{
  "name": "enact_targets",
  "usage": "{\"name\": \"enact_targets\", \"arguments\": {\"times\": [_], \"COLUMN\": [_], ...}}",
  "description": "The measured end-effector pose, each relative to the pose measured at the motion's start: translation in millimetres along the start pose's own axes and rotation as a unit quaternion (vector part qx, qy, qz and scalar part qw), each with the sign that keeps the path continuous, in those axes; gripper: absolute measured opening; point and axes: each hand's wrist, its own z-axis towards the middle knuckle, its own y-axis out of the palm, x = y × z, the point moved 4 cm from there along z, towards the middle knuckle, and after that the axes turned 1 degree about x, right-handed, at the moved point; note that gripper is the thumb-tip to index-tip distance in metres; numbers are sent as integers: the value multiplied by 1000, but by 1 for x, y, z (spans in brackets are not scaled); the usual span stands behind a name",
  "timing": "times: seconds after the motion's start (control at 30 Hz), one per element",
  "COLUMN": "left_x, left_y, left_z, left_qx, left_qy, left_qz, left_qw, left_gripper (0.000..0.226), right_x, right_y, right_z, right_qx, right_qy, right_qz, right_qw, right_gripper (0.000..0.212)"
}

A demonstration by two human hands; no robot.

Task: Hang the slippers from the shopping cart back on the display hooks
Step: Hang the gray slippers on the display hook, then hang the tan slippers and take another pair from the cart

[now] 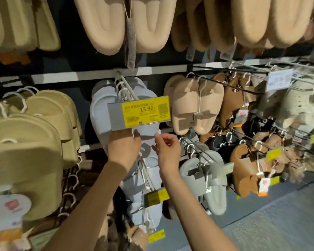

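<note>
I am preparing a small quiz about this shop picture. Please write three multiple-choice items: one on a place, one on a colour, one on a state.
1. Where are both hands?
A. just below the yellow price tag
B. on the floor
C. at the top row

2. What colour are the slippers behind that tag?
A. black
B. orange
C. pale blue-grey

3. How is the right hand?
A. flat on a shelf
B. fingers loosely curled, nothing clearly held
C. gripping a brown slipper

Key: 1 A, the left hand and right hand sit under the yellow price tag. 2 C, the pale slippers show it. 3 B, no object is seen in it.

Matt foam-like slippers (100, 113), metal display hook (127, 88), glossy yellow paper price tag (140, 112)
</note>
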Motion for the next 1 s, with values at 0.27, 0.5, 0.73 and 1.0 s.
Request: {"name": "enact_targets", "arguments": {"times": [0.27,0.5,0.73,1.0], "left_x": [175,347,496,628], "left_y": [-34,-70,-88,-52], "left_z": [-64,-154,-247,-329], "left_qx": [-108,-80,-101,-185], "left_qy": [114,337,480,584], "left_qz": [-231,-365,-469,-517], "left_qw": [960,864,734,597], "left_gripper": [28,25,18,16], "right_x": [-125,-221,-243,-224], "right_y": [-152,-336,-472,-577], "right_z": [-49,-161,-256,-305], "right_qx": [100,315,519,690], "right_qy": [-317,-447,-381,-269], "right_qz": [-286,-490,-526,-522], "right_qw": [899,679,556,424], "right_gripper": [25,25,24,19]}}
